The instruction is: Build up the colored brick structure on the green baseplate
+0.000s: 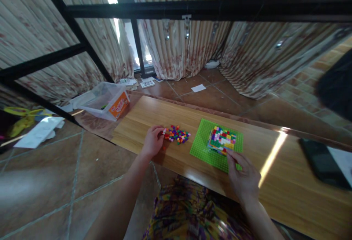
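A heap of small loose building bricks (179, 134) in many colours lies on the wooden table. My left hand (154, 141) is at its left edge, thumb and fingers drawn together beside a pale brick. Whether they grip one is hidden. To the right, a green studded baseplate (202, 142) carries a low block built of coloured bricks (222, 140). My right hand (244, 172) is over the plate's near right part, its fingers pinched at the block's near right corner. What lies between those fingertips is too small to make out. One orange brick (164, 148) rests apart, near my left hand.
A clear plastic box with an orange label (119, 105) stands beyond the table's left end. On the right of the wooden table (277, 192) lie a dark flat object (324, 163) and a white sheet (342, 163). A black metal frame (176, 9) spans the view before the curtains.
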The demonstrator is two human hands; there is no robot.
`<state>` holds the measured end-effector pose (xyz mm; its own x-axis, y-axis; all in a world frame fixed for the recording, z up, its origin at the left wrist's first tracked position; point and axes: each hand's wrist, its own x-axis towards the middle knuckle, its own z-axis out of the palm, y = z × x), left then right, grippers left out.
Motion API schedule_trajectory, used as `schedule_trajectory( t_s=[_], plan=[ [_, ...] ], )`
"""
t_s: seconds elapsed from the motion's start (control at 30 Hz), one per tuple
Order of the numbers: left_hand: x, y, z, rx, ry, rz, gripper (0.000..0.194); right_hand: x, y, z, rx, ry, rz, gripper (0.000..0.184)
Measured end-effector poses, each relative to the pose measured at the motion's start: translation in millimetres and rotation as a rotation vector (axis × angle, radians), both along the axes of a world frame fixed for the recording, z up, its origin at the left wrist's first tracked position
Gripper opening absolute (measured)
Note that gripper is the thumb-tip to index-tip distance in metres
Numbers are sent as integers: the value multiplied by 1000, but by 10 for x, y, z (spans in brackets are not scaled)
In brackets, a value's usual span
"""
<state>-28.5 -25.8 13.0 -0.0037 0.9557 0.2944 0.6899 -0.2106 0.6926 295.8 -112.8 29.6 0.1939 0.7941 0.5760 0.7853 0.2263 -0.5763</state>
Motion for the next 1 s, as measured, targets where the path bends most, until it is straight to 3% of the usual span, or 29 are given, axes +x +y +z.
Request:
schedule_trajectory(
  t_s=[0.73, 0.87, 1.0],
  plan=[
    [75, 145, 13, 38, 323, -93, 19, -30, -57, -18, -85, 27, 27, 25],
    [99, 120, 75, 69, 217, -90, 19, -46, -66, 14, -95, 46, 22, 25],
    [262, -16, 205, 52, -107, -82, 19, -186, -43, 165, -115, 163, 80, 20]
  ],
)
